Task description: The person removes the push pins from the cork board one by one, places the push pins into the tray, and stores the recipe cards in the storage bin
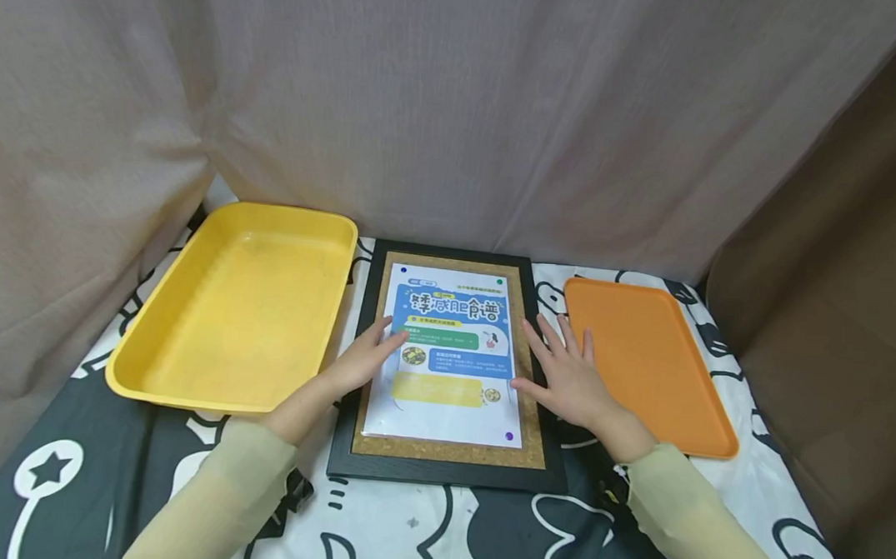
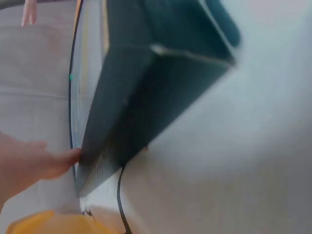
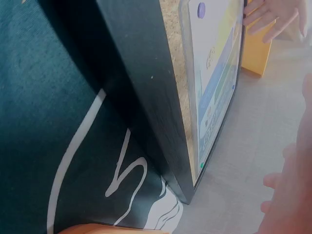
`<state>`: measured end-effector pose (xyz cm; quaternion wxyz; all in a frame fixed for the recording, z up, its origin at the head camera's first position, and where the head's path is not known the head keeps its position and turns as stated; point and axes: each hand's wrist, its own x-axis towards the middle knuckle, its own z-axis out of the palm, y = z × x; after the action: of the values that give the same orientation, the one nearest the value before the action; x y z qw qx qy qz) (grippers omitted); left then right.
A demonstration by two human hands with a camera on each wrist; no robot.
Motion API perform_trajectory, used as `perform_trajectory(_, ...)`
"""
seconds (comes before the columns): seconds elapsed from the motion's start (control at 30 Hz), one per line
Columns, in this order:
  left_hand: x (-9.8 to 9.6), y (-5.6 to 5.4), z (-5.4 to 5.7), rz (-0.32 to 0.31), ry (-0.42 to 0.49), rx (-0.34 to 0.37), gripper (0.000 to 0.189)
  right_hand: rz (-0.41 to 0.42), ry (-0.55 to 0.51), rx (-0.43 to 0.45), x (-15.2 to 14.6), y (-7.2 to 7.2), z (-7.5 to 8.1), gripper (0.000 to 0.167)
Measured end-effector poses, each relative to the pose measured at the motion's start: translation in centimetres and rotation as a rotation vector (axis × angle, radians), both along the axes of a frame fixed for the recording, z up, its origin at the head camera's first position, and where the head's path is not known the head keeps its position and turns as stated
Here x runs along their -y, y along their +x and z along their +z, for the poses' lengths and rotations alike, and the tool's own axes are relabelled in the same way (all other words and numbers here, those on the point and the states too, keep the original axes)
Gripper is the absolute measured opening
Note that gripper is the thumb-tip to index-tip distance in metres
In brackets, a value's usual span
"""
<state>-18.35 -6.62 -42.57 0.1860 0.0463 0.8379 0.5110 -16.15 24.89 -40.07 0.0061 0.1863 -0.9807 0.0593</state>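
Note:
A printed poster [image 1: 449, 421] in a clear sleeve lies on a black-framed corkboard [image 1: 450, 473], with a blue pushpin [image 1: 403, 270] at top left, a green one [image 1: 499, 281] at top right and a purple one [image 1: 509, 436] at bottom right. My left hand [image 1: 362, 361] reaches over the board's left side, fingers extended at the poster's edge. Over the right side my right hand [image 1: 567, 381] is spread, its thumb near the poster. Neither hand holds anything; whether the fingertips touch the board or poster I cannot tell. The right wrist view shows the purple pushpin [image 3: 201, 10] near the frame's dark edge.
To the left is a deep yellow tray [image 1: 243, 321]; a flatter orange tray [image 1: 647, 363] lies on the right. Black-and-white patterned cloth [image 1: 407, 528] covers the table. Grey curtains [image 1: 455, 113] hang behind and a brown one [image 1: 829, 313] at the right.

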Motion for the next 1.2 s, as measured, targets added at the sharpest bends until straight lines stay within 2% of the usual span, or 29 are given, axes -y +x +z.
perform_trajectory(0.13,0.1,-0.5,0.0,0.11,0.068,0.047,0.076,-0.001,-0.004,0.005,0.1,-0.1,0.0,0.088)
perform_trajectory(0.3,-0.2,-1.3,-0.2,0.226,0.096,0.075,0.067,-0.003,0.001,0.001,0.1,-0.1,0.0,0.088)
perform_trajectory(0.43,-0.5,-2.2,-0.3,0.287,0.044,0.045,0.057,-0.002,-0.006,-0.003,0.2,-0.2,0.0,0.088)
perform_trajectory(0.57,-0.7,-2.9,-0.4,0.34,-0.054,-0.035,0.047,0.007,-0.005,-0.01,0.2,-0.2,-0.1,0.088)
perform_trajectory(0.73,-0.7,-3.3,-0.7,0.37,-0.146,-0.132,0.037,0.021,-0.012,-0.029,0.3,-0.1,-0.2,0.087)
perform_trajectory(0.93,-0.4,-3.5,-0.9,0.344,-0.217,-0.214,0.031,0.016,-0.097,-0.015,0.7,0.2,-0.1,0.081)
perform_trajectory(1.03,-0.4,-3.5,-0.8,0.339,-0.224,-0.214,0.03,0.004,-0.172,0.08,0.8,0.4,0.1,0.069)
perform_trajectory(1.2,-0.5,-3.5,-0.8,0.336,-0.218,-0.181,0.031,0.052,-0.343,0.371,0.6,0.7,-0.1,0.034)
